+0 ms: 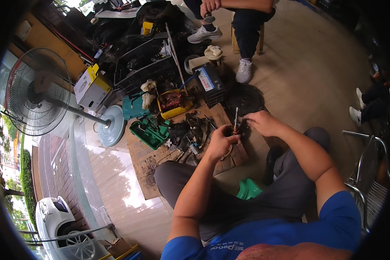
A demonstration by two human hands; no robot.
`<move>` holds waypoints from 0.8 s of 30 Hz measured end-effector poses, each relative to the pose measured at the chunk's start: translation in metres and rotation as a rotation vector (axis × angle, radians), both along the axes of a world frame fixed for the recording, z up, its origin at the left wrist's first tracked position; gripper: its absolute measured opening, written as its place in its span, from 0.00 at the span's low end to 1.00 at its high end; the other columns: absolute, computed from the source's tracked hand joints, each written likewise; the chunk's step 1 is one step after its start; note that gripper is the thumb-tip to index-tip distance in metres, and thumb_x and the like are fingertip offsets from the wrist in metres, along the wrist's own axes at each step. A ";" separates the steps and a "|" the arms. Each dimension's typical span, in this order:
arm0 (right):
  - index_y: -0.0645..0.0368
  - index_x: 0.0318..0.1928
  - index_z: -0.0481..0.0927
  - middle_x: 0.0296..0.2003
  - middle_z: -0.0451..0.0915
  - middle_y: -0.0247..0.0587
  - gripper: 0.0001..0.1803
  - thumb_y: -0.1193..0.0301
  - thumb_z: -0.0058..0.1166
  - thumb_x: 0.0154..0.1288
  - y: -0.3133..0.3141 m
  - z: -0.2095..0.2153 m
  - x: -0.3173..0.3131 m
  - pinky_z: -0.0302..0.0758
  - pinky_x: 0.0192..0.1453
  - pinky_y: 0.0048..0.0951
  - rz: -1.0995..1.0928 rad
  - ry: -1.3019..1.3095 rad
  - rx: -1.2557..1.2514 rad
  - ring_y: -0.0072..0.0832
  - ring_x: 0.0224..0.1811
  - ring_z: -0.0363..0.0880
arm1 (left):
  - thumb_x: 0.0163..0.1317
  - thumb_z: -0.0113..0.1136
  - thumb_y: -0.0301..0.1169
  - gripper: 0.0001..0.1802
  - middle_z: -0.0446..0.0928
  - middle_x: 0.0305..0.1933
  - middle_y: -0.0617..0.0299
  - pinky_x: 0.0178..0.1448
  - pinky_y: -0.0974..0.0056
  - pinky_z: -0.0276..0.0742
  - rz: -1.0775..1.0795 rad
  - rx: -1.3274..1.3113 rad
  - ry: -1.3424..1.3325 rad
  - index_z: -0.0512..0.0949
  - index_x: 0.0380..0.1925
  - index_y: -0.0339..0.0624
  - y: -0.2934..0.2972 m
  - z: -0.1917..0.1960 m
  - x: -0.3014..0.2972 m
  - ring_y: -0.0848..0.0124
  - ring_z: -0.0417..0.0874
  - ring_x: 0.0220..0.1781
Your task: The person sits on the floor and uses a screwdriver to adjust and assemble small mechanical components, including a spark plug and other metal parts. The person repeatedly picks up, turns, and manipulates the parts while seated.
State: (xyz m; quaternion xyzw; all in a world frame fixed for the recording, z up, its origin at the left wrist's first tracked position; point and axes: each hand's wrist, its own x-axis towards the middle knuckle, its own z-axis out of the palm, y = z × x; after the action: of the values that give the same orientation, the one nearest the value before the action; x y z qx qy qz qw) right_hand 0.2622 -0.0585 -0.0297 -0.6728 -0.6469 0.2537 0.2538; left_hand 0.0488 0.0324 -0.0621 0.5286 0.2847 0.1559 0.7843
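My left hand (221,141) is closed around a small part with a thin, upright metal rod (236,115) and a reddish lower section; its exact kind is too small to make out. Close beside the rod, my right hand (264,123) has its thumb and fingers pinched together, and what is between them is hidden. Beyond my left hand lies a heap of dark tools and metal parts (190,134). An open green tool case (150,132) rests left of the heap. Between my legs sits a green plastic piece (248,189).
A black battery (211,92), a yellow tray (164,113) and a black round disc (245,98) stand ahead. A pedestal fan (109,125) and black crate (138,69) are at left. A seated person (247,26) is opposite. A metal chair (363,173) stands right.
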 end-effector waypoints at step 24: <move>0.61 0.43 0.85 0.35 0.85 0.50 0.15 0.62 0.60 0.65 0.006 0.004 -0.002 0.78 0.45 0.37 -0.092 0.112 0.011 0.42 0.39 0.85 | 0.53 0.73 0.22 0.18 0.82 0.34 0.62 0.40 0.69 0.78 0.182 0.257 0.171 0.78 0.42 0.31 0.004 -0.015 -0.002 0.76 0.80 0.33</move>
State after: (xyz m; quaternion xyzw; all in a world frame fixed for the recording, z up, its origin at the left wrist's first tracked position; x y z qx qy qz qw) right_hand 0.2598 -0.0529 -0.0260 -0.6852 -0.6014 0.2754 0.3047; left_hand 0.0470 0.0362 -0.0769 0.6079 0.3747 0.2160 0.6659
